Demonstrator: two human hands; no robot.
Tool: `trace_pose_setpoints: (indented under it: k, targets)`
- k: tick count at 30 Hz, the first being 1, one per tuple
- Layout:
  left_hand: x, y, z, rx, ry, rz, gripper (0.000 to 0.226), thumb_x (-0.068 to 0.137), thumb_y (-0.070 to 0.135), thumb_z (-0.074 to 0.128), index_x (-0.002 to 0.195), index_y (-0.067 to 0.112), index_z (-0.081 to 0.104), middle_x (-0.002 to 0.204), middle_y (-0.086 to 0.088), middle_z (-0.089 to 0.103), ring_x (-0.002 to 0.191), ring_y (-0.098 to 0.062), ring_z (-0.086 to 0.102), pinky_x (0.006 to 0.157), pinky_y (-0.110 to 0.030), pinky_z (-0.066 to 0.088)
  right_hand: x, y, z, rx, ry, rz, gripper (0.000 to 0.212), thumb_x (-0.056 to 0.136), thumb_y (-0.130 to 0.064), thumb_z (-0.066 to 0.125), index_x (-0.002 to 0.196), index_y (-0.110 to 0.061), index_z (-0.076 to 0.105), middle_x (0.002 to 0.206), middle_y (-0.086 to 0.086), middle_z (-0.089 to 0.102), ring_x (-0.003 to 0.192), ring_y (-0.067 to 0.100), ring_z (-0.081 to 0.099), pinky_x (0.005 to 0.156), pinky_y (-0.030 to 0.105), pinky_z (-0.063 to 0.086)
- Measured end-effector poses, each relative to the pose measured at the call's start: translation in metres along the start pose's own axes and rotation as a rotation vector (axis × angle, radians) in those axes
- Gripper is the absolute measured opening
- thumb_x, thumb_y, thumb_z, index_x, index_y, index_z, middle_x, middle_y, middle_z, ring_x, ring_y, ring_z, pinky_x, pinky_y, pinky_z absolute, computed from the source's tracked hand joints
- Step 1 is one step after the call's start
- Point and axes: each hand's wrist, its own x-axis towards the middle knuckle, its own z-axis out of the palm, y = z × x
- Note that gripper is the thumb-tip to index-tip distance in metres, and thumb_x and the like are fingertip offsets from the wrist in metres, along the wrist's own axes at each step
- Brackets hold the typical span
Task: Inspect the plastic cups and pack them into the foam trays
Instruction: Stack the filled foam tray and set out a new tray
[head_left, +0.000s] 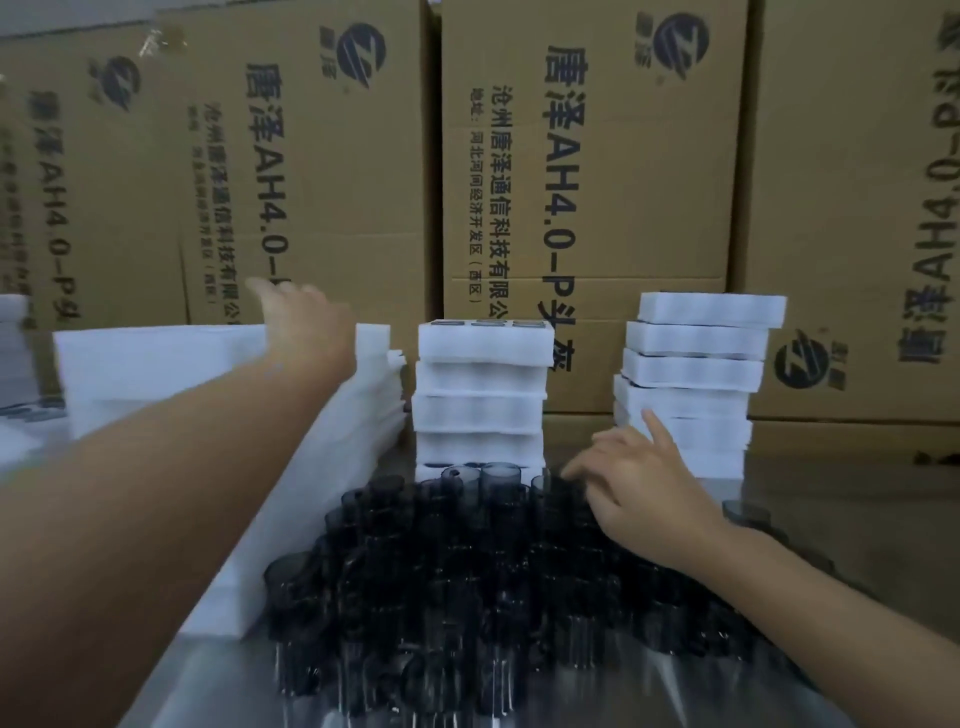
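Note:
A dense heap of dark, see-through plastic cups (467, 582) covers the middle of the metal table (208, 686). My right hand (639, 488) lies over the heap's far right part, fingers spread and relaxed, index finger pointing up. My left hand (306, 322) reaches far forward over a tall pile of white foam trays (156, 374) on the left; its fingers are stretched out above the pile's top and hold nothing. Two stacks of filled foam trays stand behind the cups: a centre stack (483, 395) and a right stack (696, 374).
Brown cardboard boxes (587, 182) with printed text form a wall right behind the table. More foam sheets (291, 519) lean along the left side of the cup heap. A lone cup (745, 512) sits to the right of my right wrist.

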Motion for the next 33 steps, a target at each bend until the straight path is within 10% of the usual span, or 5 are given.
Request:
trace_pose_setpoints:
  k: [4, 11, 16, 22, 33]
  targets:
    - [-0.026, -0.046, 0.011, -0.082, -0.060, -0.155, 0.026, 0.085, 0.028, 0.053, 0.108, 0.018, 0.058, 0.095, -0.004, 0.057, 0.097, -0.025, 0.055, 0.099, -0.040, 0.036, -0.058, -0.002, 0.012, 0.079, 0.096, 0.047, 0.026, 0.094, -0.021, 0.048, 0.103, -0.033, 0.070, 0.101, -0.018, 0.064, 0.108, 0.002, 0.046, 0.111, 0.022, -0.022]
    - [-0.059, -0.058, 0.015, -0.108, 0.215, -0.014, 0.020, 0.080, 0.015, 0.053, 0.100, 0.012, 0.055, 0.103, -0.009, 0.056, 0.102, -0.027, 0.047, 0.085, -0.036, 0.036, -0.126, 0.017, 0.054, 0.195, 0.422, 0.216, 0.022, 0.077, -0.010, 0.054, 0.080, -0.019, 0.074, 0.076, -0.012, 0.066, 0.078, 0.009, 0.057, 0.094, 0.040, 0.039]
    - [-0.092, -0.023, -0.009, -0.274, 0.591, 0.187, 0.036, 0.067, 0.001, 0.058, 0.103, 0.004, 0.064, 0.092, -0.018, 0.062, 0.093, -0.037, 0.053, 0.087, -0.047, 0.033, -0.131, 0.038, 0.054, 0.322, 0.465, 0.392, 0.024, 0.088, -0.002, 0.053, 0.085, -0.015, 0.072, 0.080, -0.009, 0.064, 0.084, 0.013, 0.052, 0.083, 0.034, 0.039]
    - [-0.169, 0.049, -0.021, -0.768, 0.653, 0.371, 0.038, 0.070, 0.003, 0.063, 0.107, 0.008, 0.066, 0.095, -0.011, 0.065, 0.097, -0.036, 0.058, 0.082, -0.040, 0.033, -0.128, 0.057, 0.052, 0.716, 0.608, 0.683, 0.033, 0.090, -0.004, 0.051, 0.076, -0.031, 0.064, 0.079, -0.002, 0.067, 0.061, 0.020, 0.053, 0.056, 0.028, 0.039]
    - [-0.251, 0.145, 0.008, -1.387, 0.794, 0.492, 0.025, 0.066, 0.012, 0.049, 0.079, 0.007, 0.069, 0.072, 0.001, 0.060, 0.082, -0.014, 0.049, 0.087, -0.027, 0.035, -0.135, 0.081, 0.013, 1.657, 0.605, 0.932, 0.035, 0.095, -0.039, 0.045, 0.110, -0.013, 0.063, 0.103, 0.006, 0.070, 0.091, 0.023, 0.066, 0.076, 0.035, 0.051]
